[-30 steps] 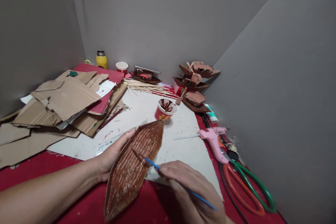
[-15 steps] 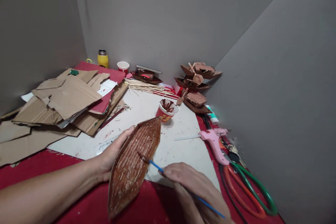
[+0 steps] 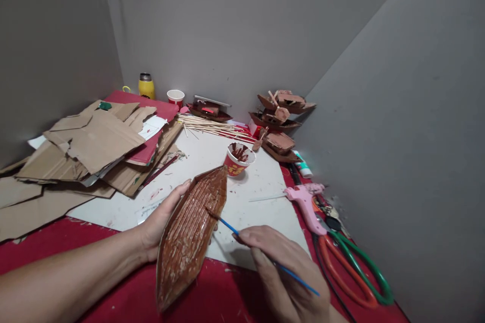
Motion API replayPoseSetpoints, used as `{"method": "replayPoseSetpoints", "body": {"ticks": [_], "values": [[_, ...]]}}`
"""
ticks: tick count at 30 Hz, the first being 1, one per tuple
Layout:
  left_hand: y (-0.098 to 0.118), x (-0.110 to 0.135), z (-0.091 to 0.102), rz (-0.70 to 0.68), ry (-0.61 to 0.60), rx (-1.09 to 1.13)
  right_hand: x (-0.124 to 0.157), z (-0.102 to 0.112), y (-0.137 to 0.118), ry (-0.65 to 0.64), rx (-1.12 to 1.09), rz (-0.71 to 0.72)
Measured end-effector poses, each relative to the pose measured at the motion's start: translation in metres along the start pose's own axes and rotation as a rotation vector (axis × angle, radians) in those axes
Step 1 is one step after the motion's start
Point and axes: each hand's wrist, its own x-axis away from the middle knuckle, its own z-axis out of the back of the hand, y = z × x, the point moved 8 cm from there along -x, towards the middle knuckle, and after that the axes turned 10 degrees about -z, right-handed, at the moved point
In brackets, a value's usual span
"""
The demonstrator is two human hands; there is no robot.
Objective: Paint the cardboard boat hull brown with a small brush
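Note:
My left hand (image 3: 157, 229) grips a boat-shaped model hull (image 3: 191, 237) from its left side, with fingertips showing at the far right edge. The hull is tilted toward me, and its ridged inside is coated in wet, shiny brown paint. Between the thumb and fingers of my right hand (image 3: 282, 267) is a thin blue paintbrush (image 3: 227, 225). Its brown-stained bristles touch the inside of the hull near the right wall. Just beyond the hull's tip stands a red and white paper cup (image 3: 237, 166), smeared inside with brown paint.
Torn cardboard (image 3: 102, 141) is piled at left. Thin wooden sticks (image 3: 212, 126), a second cup (image 3: 176, 97) and a yellow bottle (image 3: 146, 87) are at the back. Finished-looking model boats (image 3: 280, 141) stand back right. A pink glue gun (image 3: 306, 207) and red-and-green-handled scissors (image 3: 348, 272) lie along the right wall.
The brush tip has moved slightly up and right along the hull's inside, my right hand shifting with it. My left hand still holds the hull; the whole view has shifted a little.

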Motion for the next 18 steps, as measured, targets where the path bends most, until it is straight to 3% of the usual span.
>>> {"method": "replayPoseSetpoints", "body": {"ticks": [2,5,10,14,18], "values": [[0.0,0.001,0.0,-0.006,0.0,-0.008,0.002,0.003,-0.002,0.017,-0.004,0.003],[0.001,0.002,-0.001,-0.039,0.012,-0.029,0.007,0.018,0.004,0.143,0.044,-0.029],[0.007,0.003,-0.001,-0.184,0.011,-0.088,0.009,0.039,0.017,0.307,0.144,-0.067],[0.009,0.003,0.002,-0.237,0.012,-0.102,0.003,0.038,0.02,0.276,0.172,-0.083],[0.006,0.002,0.004,-0.225,0.017,-0.103,0.0,0.027,0.022,0.163,0.11,-0.148]]}}
